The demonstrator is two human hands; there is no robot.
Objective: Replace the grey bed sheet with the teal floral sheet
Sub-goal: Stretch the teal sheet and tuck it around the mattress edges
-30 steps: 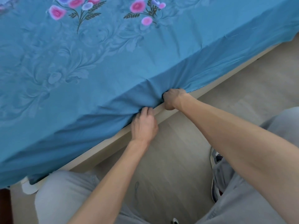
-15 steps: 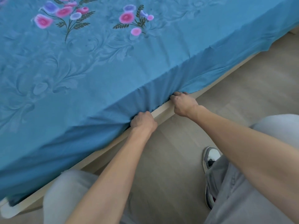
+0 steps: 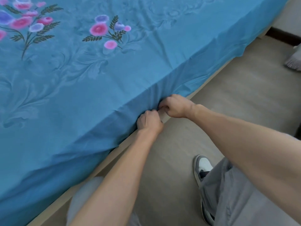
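While I looked down from the head camera, the nearest things were my own grey trousers (image 3: 236,198) at the bottom right and a grey and white shoe (image 3: 202,167) planted on the pale wood-look floor (image 3: 236,98). A knee (image 3: 84,194) in the same grey cloth showed at the bottom left, close against the bed frame (image 3: 114,154), a light wooden rail that ran diagonally from the lower left up toward the right.

Both bare forearms reached forward to that rail. My left hand (image 3: 149,122) was curled into a fist at the lower hem of the teal floral sheet (image 3: 81,88), its fingers closed on the cloth where it met the frame. My right hand (image 3: 176,106) sat just beside it, slightly farther along the edge, also curled, with its fingertips pinching the same hem. The 2 hands were nearly touching, and the fabric bunched into folds right above them.

Beyond the hands, the sheet hung over the side of the mattress and spread across the top of the bed. Its surface carried a faint leaf pattern and 2 sprays of pink and purple flowers (image 3: 104,31) with dark green leaves farther back. At the far right, past the bed's corner, I saw a dark skirting strip (image 3: 283,35) along the wall and a fringed grey textile (image 3: 293,61) on the floor.
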